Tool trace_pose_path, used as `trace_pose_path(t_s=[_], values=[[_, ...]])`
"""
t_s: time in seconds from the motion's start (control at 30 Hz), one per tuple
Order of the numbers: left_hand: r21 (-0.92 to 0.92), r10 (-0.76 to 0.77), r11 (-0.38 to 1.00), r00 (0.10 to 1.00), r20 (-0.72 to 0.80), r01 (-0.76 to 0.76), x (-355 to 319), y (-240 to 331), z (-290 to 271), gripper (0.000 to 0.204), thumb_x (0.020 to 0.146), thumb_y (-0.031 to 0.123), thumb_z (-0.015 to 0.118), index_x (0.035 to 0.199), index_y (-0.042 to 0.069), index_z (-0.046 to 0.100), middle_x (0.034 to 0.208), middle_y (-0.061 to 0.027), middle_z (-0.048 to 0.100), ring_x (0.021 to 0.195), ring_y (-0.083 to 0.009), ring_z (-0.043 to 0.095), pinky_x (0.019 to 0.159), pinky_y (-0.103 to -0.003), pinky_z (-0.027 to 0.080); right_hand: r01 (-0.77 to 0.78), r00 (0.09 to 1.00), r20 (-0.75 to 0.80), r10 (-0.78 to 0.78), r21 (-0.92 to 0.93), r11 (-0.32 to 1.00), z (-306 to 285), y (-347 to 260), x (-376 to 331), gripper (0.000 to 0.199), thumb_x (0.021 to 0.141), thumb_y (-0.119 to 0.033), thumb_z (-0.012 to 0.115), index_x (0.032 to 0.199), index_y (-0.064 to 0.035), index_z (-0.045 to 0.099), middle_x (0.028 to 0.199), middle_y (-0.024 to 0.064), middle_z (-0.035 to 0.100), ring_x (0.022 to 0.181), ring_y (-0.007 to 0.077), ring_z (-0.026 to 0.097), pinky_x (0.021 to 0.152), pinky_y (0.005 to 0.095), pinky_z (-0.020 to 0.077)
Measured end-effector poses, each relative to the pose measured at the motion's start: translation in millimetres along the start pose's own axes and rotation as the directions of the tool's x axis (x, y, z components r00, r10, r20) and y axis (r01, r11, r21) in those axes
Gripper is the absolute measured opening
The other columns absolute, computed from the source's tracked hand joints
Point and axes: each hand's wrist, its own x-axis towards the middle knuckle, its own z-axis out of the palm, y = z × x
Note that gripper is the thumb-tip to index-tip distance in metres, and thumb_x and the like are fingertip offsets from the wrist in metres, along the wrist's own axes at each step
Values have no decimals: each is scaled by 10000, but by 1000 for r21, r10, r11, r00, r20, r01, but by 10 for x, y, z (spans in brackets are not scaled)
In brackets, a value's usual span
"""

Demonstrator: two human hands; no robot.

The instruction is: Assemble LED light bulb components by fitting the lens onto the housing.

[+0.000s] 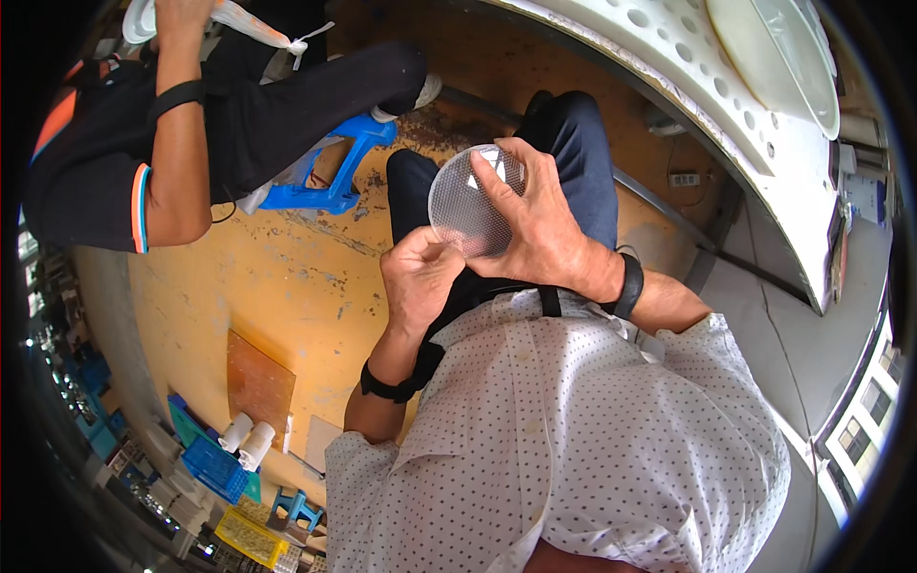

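Observation:
A round clear disc (458,208) with a fine dotted texture is held up over my lap, and a bright reflection shows near its top. My right hand (540,224) grips it from the right, its thumb and fingers spanning the disc. At the lower left rim, my left hand (418,277) is closed in a pinch against the edge. Whether those fingertips hold only the rim or also a thin film on it is too small to make out. Both wrists wear black bands.
Ahead on the right, a white table (659,43) with holes carries clear round trays (778,57). A co-worker's arm (180,143) is at the upper left, near a blue stool (320,181). A brown board (258,382), white rolls (256,446) and a blue crate (215,468) are on the lower left.

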Motion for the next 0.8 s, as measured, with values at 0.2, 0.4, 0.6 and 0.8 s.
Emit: trace_pose_path(t_s=[0.2,0.4,0.6,0.8], values=[[-49,0,999,1000,22,1,21,-22,33,124,766,-90,548,853,-55,628,756,-29,646,665,-35,556,600,-178,455,-53,998,36,52,20,998,-1,22,-10,925,539,-326,827,1304,-10,415,1209,262,340,1016,386,407,875,477,401],[-10,1,1000,1000,-12,-1,60,-58,12,122,778,-89,529,858,-58,617,759,-52,652,671,-61,587,619,-193,479,-49,998,37,48,35,998,15,18,-39,948,531,-332,835,1312,-11,402,1217,265,342,1032,387,411,883,484,395],[-134,53,990,998,36,-47,52,-47,33,120,812,-58,523,905,-70,596,817,-81,658,731,-81,610,663,-211,501,-16,1000,13,15,34,999,-5,43,-26,959,512,-321,847,1313,-28,408,1237,271,339,1049,392,416,887,483,392],[-129,79,988,996,-42,-84,52,-24,79,115,858,39,581,909,-62,601,826,-73,657,740,-69,601,667,-207,493,107,994,-7,-107,-40,993,-8,48,-56,934,506,-268,844,1314,-63,421,1236,260,345,1067,395,415,877,475,403]])
